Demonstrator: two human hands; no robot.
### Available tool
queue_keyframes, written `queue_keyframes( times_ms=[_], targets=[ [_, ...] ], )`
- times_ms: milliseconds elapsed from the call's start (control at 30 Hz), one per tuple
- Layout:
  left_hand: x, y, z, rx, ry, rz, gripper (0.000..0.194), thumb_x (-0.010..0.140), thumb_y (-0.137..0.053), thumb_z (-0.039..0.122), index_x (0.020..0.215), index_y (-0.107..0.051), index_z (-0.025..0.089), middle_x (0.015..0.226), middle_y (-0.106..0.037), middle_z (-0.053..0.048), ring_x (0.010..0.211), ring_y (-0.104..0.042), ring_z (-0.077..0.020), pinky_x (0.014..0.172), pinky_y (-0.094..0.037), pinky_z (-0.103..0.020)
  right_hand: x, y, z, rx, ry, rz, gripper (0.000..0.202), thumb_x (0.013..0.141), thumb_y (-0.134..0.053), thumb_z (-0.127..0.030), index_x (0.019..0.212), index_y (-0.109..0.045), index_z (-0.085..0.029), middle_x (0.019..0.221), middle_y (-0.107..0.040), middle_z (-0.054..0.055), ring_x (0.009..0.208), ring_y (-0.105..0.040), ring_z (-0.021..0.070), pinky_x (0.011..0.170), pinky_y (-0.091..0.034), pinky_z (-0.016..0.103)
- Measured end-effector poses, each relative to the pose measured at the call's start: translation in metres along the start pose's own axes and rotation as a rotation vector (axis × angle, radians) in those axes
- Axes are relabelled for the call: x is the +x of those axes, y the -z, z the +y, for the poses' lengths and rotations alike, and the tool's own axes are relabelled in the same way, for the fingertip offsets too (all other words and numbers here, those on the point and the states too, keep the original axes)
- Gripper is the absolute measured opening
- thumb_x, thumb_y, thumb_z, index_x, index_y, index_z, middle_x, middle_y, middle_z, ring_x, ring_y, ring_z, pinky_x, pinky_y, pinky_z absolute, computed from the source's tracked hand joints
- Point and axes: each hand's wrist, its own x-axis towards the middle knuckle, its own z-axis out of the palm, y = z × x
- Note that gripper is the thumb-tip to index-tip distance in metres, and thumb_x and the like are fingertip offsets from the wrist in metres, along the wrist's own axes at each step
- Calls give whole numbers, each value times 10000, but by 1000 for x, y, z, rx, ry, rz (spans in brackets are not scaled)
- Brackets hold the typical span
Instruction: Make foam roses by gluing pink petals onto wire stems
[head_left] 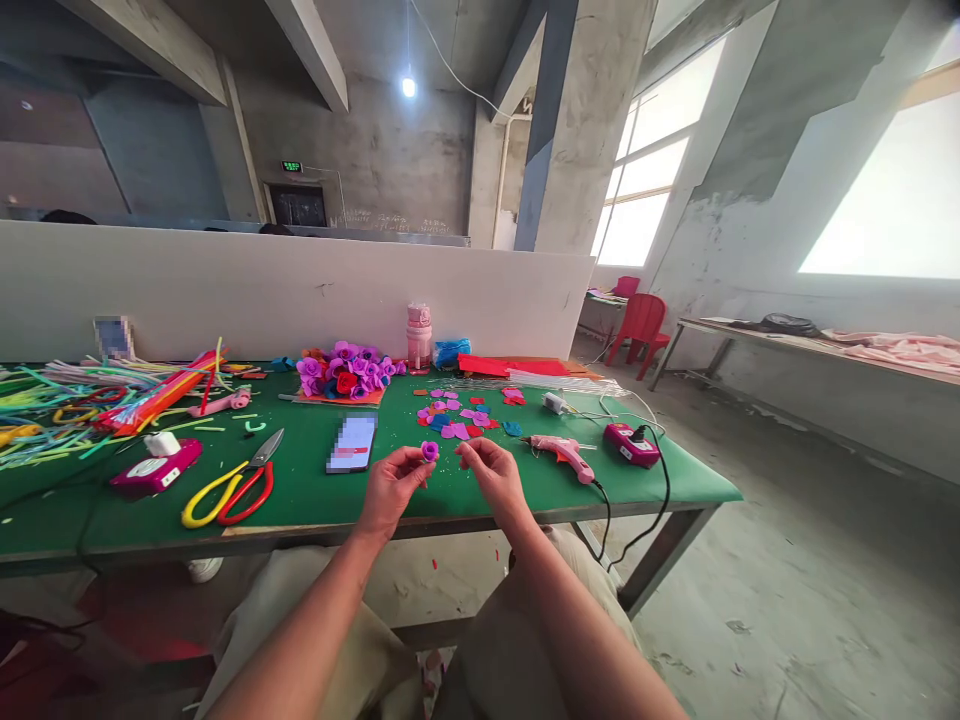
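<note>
A small purple flower is pinched between the fingertips of my left hand, above the near part of the green table. Just to its right, my right hand has thumb and forefinger pressed together; whatever they hold, if anything, is too small to make out. Beyond both hands lie loose petal pieces in purple, red and blue. A pink glue gun rests on the table to the right of my right hand. A phone lies left of my left hand.
Scissors with yellow and red handles and a magenta power block lie left. Another power block sits right, its cable hanging over the edge. Finished flowers, a pink bottle and a white partition stand behind.
</note>
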Motion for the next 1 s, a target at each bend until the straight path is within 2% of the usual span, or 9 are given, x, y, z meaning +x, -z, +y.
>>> queue_keyframes(
  times_ms=[100, 233, 333, 433, 633, 800, 1000],
  targets=[
    [4, 6, 0, -168, 36, 55, 186, 627, -746, 288, 744, -671, 164, 683, -627, 5, 529, -478, -72, 533, -402, -216, 1, -5, 15, 14, -60, -39, 268, 783, -552, -390, 801, -684, -157, 588, -594, 5, 576, -540, 135, 566, -412, 238],
    [6, 11, -1, -380, 143, 33, 186, 622, -757, 251, 754, -670, 154, 711, -630, -3, 578, -509, -70, 576, -423, -207, -3, -17, 22, 0, -58, -171, 279, 762, -579, -378, 911, -691, -170, 744, -675, 33, 643, -573, 145, 595, -435, 246],
    [6, 11, -3, -439, 210, 24, 175, 629, -757, 250, 749, -675, 151, 752, -633, -9, 629, -530, -72, 604, -437, -201, -7, -25, 22, -62, -43, -234, 269, 765, -578, -382, 887, -706, -179, 761, -696, 34, 637, -574, 144, 585, -433, 244],
    [6, 10, -5, -473, 258, 18, 181, 626, -763, 245, 756, -676, 152, 771, -633, -10, 638, -531, -68, 602, -438, -195, -8, -29, 21, -90, -37, -241, 250, 762, -580, -378, 824, -713, -176, 697, -687, 21, 594, -551, 133, 554, -416, 233],
    [6, 10, -5, -472, 269, 40, 194, 607, -773, 235, 750, -676, 145, 727, -627, 0, 598, -523, -53, 571, -420, -180, -8, -29, 20, -62, -82, -254, 244, 720, -620, -394, 725, -694, -162, 616, -646, 2, 532, -504, 112, 510, -382, 219],
    [5, 9, -4, -403, 287, 16, 297, 594, -781, 255, 858, -696, 148, 766, -660, -23, 636, -545, -69, 594, -420, -190, -7, -28, 20, 1, -83, -203, 267, 714, -633, -419, 707, -681, -156, 617, -635, 5, 547, -513, 115, 522, -389, 220],
    [4, 5, -10, -271, 225, 35, 209, 578, -786, 260, 730, -704, 140, 758, -681, -38, 630, -538, -90, 585, -402, -206, -7, -29, 24, 30, -78, -188, 268, 708, -644, -429, 726, -693, -165, 656, -665, 21, 592, -564, 139, 563, -425, 236]
  ],
)
